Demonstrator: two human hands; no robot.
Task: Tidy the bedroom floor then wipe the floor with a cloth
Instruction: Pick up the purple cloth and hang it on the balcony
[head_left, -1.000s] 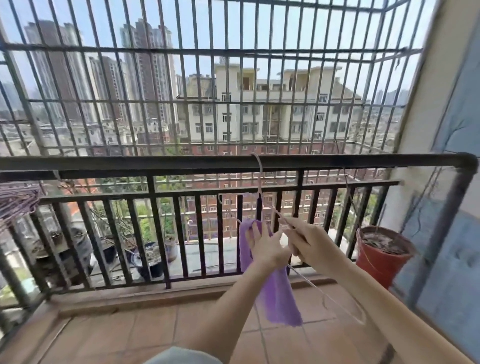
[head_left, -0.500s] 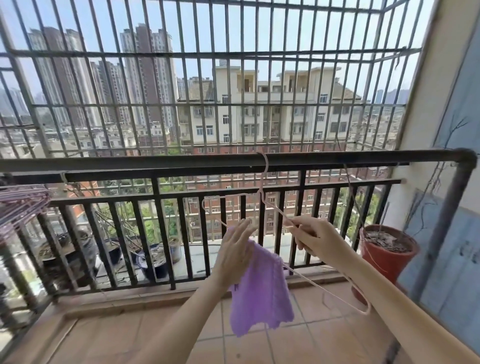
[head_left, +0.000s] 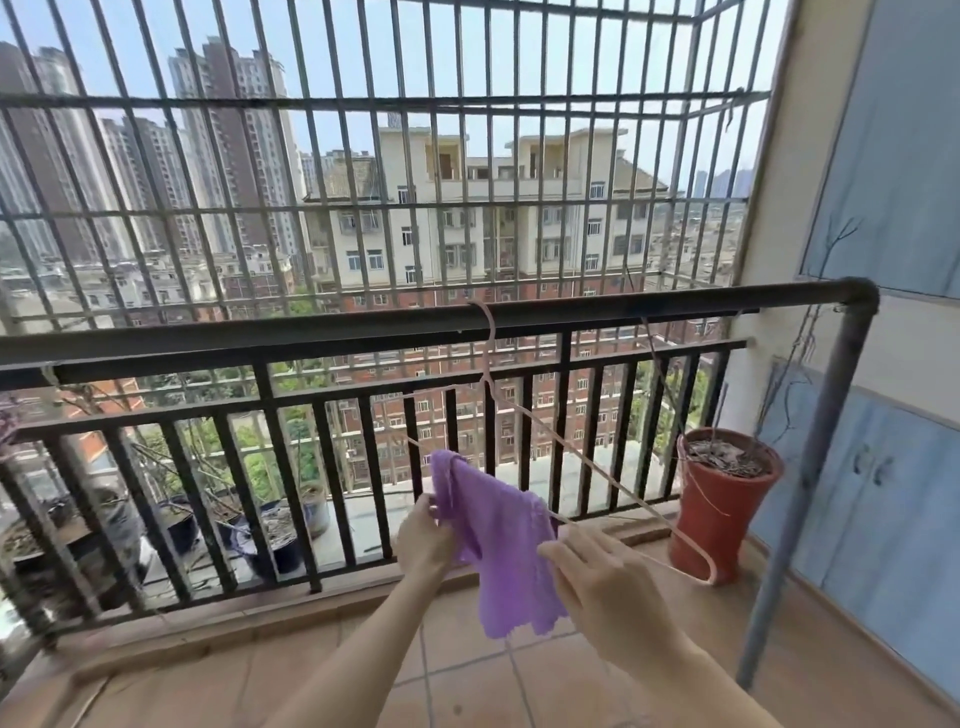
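Note:
A purple cloth (head_left: 501, 545) drapes over the lower bar of a thin pink wire hanger (head_left: 587, 462), whose hook sits over the dark balcony rail (head_left: 363, 332). My left hand (head_left: 423, 540) pinches the cloth's left edge just below the hanger bar. Fingers of my right hand (head_left: 602, 587) grip the cloth's right side where it meets the hanger bar. The cloth's lower end hangs loose between both hands above the tiled floor (head_left: 467, 686).
A red flowerpot (head_left: 722, 504) with dry twigs stands at the right by a grey pipe post (head_left: 800, 493) and a blue wall. Black railing bars and an outer metal grille close the front. Dark pots (head_left: 280, 540) sit outside the railing.
The cloth has spread out wider along the hanger bar. Both hands dropped lower and moved apart, the right one sliding down toward the cloth's right edge.

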